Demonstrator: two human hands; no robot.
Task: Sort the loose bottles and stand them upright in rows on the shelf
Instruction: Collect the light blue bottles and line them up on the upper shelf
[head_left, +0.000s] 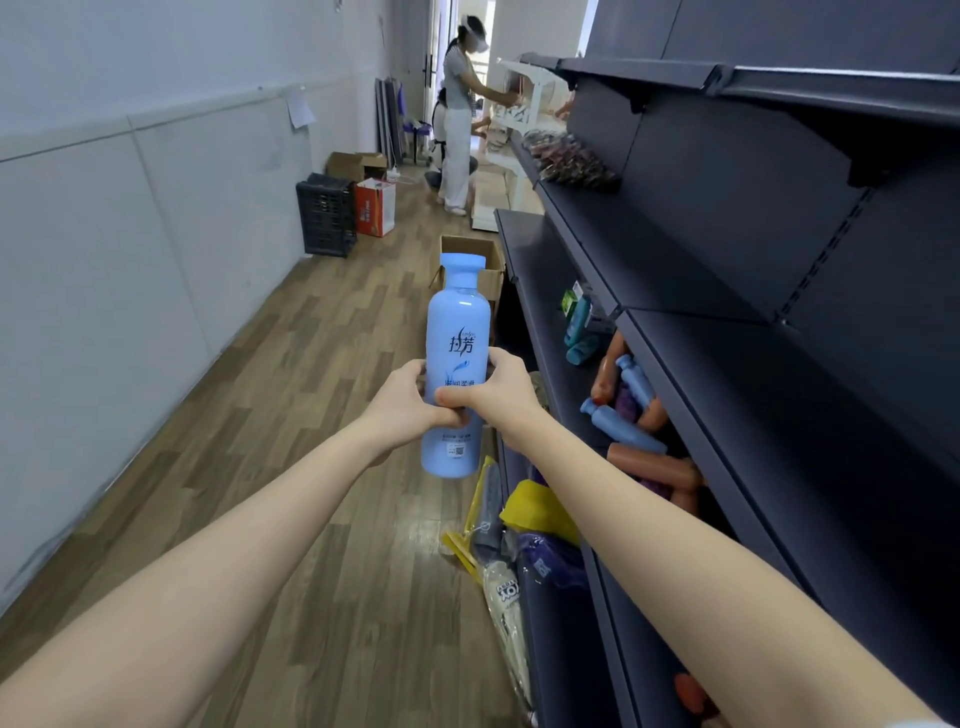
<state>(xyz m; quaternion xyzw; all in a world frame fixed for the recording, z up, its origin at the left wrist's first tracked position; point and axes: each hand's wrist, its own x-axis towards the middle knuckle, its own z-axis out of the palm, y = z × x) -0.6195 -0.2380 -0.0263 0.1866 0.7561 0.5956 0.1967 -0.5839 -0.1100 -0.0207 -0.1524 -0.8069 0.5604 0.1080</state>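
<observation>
Both hands, left hand (410, 397) and right hand (501, 387), wrap their fingers around one blue bottle (456, 364), held upright out in the aisle, well apart from the shelf (670, 395). Other bottles (631, 415) lie loose there. The step seems to be carrying; next, stand it upright in a row.

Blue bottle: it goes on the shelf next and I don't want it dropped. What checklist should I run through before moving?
1. Grip: left hand and right hand both wrap the middle of the blue bottle: ok.
2. Bottle upright, cap on top: ok.
3. Cap tight: cannot tell.
4. Free spot on the shelf: board beyond the heap of bottles looks bare: ok.
5. Heap sorted and standing: the bottles lie jumbled: not ok.
</observation>
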